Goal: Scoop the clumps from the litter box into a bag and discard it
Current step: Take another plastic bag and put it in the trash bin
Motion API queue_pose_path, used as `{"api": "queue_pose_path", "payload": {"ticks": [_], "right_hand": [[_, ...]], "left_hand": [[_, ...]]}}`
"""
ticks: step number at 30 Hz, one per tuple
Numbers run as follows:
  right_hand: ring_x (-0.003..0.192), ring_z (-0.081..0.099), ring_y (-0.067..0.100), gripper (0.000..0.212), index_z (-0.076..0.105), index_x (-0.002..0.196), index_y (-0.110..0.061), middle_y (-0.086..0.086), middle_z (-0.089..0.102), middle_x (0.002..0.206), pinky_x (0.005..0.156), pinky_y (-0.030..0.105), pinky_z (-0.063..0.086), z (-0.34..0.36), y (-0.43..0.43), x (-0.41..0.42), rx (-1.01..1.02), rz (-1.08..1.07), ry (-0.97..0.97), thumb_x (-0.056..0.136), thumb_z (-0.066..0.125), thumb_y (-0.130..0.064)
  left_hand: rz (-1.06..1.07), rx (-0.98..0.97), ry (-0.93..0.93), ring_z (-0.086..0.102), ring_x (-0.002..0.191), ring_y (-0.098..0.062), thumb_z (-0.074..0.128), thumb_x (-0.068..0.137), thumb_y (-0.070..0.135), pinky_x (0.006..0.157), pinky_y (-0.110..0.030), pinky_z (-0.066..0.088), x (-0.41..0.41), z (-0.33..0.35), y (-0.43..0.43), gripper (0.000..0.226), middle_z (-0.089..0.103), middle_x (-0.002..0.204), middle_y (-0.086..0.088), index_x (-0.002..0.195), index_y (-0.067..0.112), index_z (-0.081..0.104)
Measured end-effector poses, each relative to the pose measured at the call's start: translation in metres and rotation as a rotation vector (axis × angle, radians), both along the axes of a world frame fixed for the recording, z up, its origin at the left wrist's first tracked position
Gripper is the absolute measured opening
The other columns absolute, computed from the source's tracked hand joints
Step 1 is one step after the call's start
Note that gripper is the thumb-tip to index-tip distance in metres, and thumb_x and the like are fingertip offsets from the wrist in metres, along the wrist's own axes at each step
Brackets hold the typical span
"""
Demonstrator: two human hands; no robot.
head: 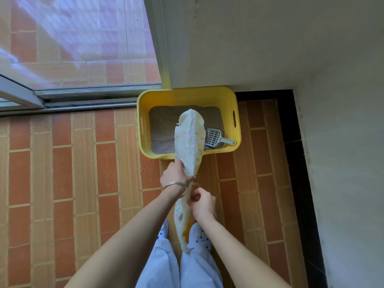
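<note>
You are gripping a white bag (pixel 190 142) with both hands, left hand (pixel 176 173) fingers wrapped mid-bag, right hand (pixel 202 201) pinching lower, its mouth tilting over the yellow litter box (pixel 187 96) where the scoop (pixel 216 138) is resting

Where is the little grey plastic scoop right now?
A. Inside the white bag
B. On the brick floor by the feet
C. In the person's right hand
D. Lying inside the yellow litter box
D: the grey slotted plastic scoop lies in the corner of the yellow plastic litter box, handle against the rim, while the left hand and right hand both grip the white crinkled bag.
</note>
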State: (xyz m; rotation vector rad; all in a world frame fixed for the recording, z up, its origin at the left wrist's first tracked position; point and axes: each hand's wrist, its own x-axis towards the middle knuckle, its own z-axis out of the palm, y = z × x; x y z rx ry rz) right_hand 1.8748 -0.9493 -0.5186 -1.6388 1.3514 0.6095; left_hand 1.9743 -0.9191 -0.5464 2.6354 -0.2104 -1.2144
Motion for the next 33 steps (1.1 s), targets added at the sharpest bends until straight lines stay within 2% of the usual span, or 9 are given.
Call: {"api": "queue_pose_path", "payload": {"ticks": [3,8,13,18,24,27,29,31,33], "right_hand": [[0.080,0.061,0.016,0.012,0.069,0.082,-0.017,0.003,0.070,0.087,0.065,0.023,0.047,-0.001,-0.005,-0.002,0.041,0.052,-0.037,0.082,0.062,-0.007],[0.078,0.058,0.011,0.008,0.067,0.092,-0.012,0.003,0.068,0.089,0.063,0.016,0.039,0.000,-0.034,0.013,-0.053,-0.022,-0.154,0.084,0.064,-0.011],[0.101,0.056,0.016,0.049,0.056,0.116,-0.007,0.006,0.061,0.112,0.085,0.026,0.044,0.002,-0.064,0.050,-0.064,-0.082,-0.185,0.077,0.074,-0.030],[0.121,0.046,0.025,0.079,0.041,0.132,-0.009,0.011,0.047,0.131,0.098,0.037,0.040,0.004,-0.061,0.080,-0.020,-0.018,-0.114,0.069,0.080,-0.034],[0.092,0.061,0.026,0.016,0.064,0.098,-0.011,0.008,0.066,0.105,0.067,0.027,0.042,0.014,-0.048,0.083,-0.181,-0.074,-0.044,0.083,0.060,-0.011],[0.089,0.062,0.023,0.012,0.065,0.094,-0.012,0.005,0.068,0.100,0.066,0.026,0.042,0.022,-0.045,0.075,-0.201,-0.089,-0.088,0.083,0.062,-0.014],[0.087,0.064,0.023,0.011,0.066,0.090,-0.013,0.005,0.070,0.095,0.069,0.029,0.049,0.027,-0.042,0.068,-0.192,-0.110,-0.113,0.079,0.065,-0.014],[0.084,0.065,0.022,0.010,0.065,0.085,-0.014,0.004,0.071,0.089,0.073,0.033,0.052,0.031,-0.038,0.059,-0.163,-0.141,-0.130,0.076,0.067,-0.013],[0.081,0.064,0.020,0.009,0.064,0.083,-0.017,0.000,0.069,0.083,0.070,0.031,0.050,0.036,-0.033,0.052,-0.140,-0.162,-0.130,0.076,0.068,-0.014]], "left_hand": [[0.106,0.027,0.016,0.061,0.099,-0.027,0.065,0.080,0.033,0.075,-0.029,0.045,0.002,-0.001,0.002,0.013,0.066,0.104,-0.001,0.091,0.026,0.065],[0.218,-0.130,0.086,0.064,0.088,-0.016,0.072,0.076,0.033,0.070,-0.024,0.044,-0.001,-0.006,0.021,0.010,0.071,0.084,0.005,0.071,0.029,0.065],[0.270,-0.269,0.141,0.067,0.073,-0.009,0.078,0.071,0.026,0.072,-0.032,0.055,-0.010,-0.006,0.035,0.012,0.069,0.068,0.013,0.065,0.029,0.068],[0.216,-0.328,0.089,0.065,0.076,-0.006,0.075,0.074,0.023,0.070,-0.025,0.050,-0.018,0.014,0.032,0.012,0.068,0.071,0.013,0.068,0.031,0.067],[0.230,-0.360,0.068,0.064,0.075,-0.005,0.075,0.074,0.023,0.069,-0.024,0.051,-0.017,0.034,0.028,0.009,0.067,0.070,0.015,0.072,0.031,0.070],[0.249,-0.371,0.216,0.065,0.074,-0.007,0.077,0.070,0.014,0.077,-0.029,0.054,-0.012,0.035,0.031,0.017,0.070,0.074,0.011,0.072,0.029,0.070],[0.339,-0.403,0.297,0.066,0.083,-0.012,0.076,0.069,0.007,0.086,-0.031,0.052,-0.002,0.039,0.028,0.025,0.072,0.090,0.001,0.087,0.024,0.071],[0.471,-0.469,0.260,0.061,0.091,-0.016,0.074,0.074,0.010,0.089,-0.031,0.049,0.013,0.050,0.019,0.036,0.067,0.108,-0.004,0.108,0.016,0.065],[0.563,-0.538,0.185,0.057,0.094,-0.014,0.077,0.074,0.021,0.083,-0.029,0.045,0.029,0.066,0.006,0.053,0.057,0.111,0.002,0.122,0.014,0.054]]}}
